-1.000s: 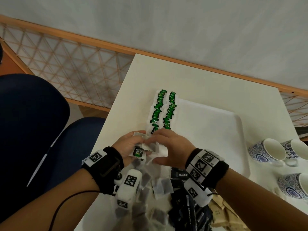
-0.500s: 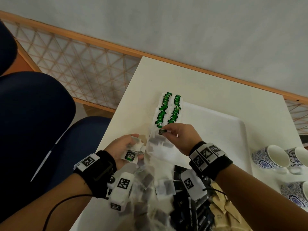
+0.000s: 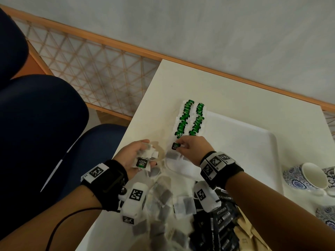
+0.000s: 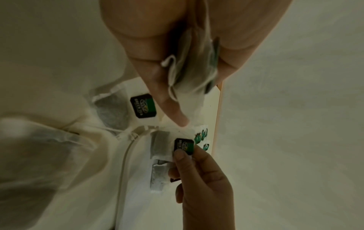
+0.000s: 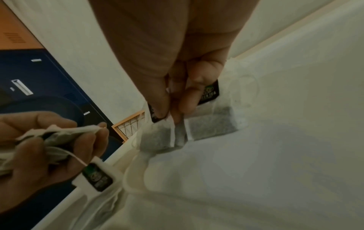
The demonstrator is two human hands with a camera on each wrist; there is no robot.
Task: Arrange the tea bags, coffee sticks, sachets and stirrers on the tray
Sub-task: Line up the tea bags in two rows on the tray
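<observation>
- Near us, loose bags [image 3: 183, 205] and dark sticks [image 3: 223, 225] wait off the tray [image 3: 253, 151].
- Our left hand [image 3: 135, 156] clamps a bundle [image 4: 192, 68]; we keep it clear.
- Our right hand [image 3: 194, 148] pinches 1 bag [image 5: 208, 126] by its tag [image 3: 175, 146]; we should lower it flat, tag towards the 2 rows [image 3: 190, 120].

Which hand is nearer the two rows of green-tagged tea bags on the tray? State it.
Right. The right hand sits at the near end of the rows of tea bags; the left hand is further back, left, off the tray.
</observation>
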